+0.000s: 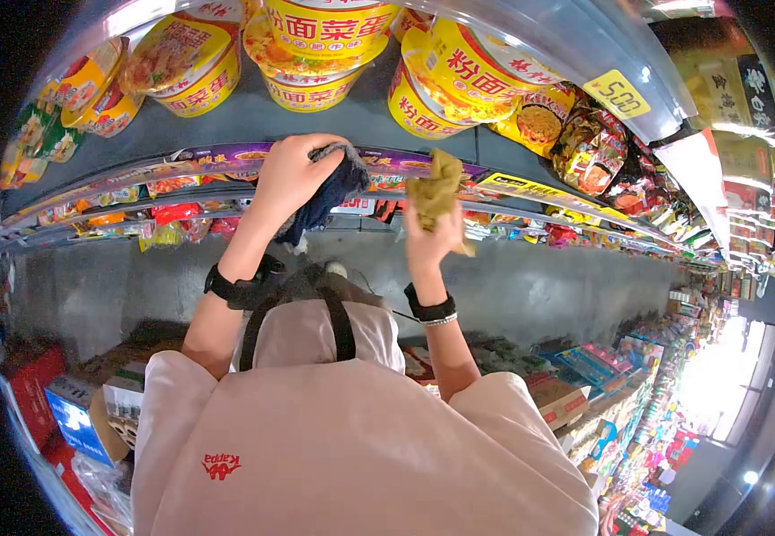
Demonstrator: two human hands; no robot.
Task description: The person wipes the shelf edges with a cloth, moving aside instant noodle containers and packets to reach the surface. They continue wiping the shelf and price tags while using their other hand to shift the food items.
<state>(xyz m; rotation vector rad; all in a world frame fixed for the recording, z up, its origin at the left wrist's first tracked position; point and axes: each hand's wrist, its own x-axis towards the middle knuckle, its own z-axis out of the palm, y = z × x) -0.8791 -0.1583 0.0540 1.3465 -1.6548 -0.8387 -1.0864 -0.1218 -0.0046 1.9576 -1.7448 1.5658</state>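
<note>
My left hand [293, 174] is closed around a dark navy cloth [338, 186], just in front of the shelf's edge strip. The cloth hangs crumpled below the fingers. To its right, my right hand [430, 243] grips a bunched olive-brown cloth [438, 183] that sticks up above the fist. This hand is slightly blurred. Both hands are close to the front of a dark shelf [334, 125]. Yellow instant noodle bowls [311, 89] stand on that shelf, some of them stacked.
Bagged noodles [588, 152] sit at the shelf's right, under a yellow price tag [620, 93]. Lower shelves hold colourful packets [173, 214]. Grey floor [530, 277] shows below. Cardboard boxes [552, 397] and other goods line the aisle behind me.
</note>
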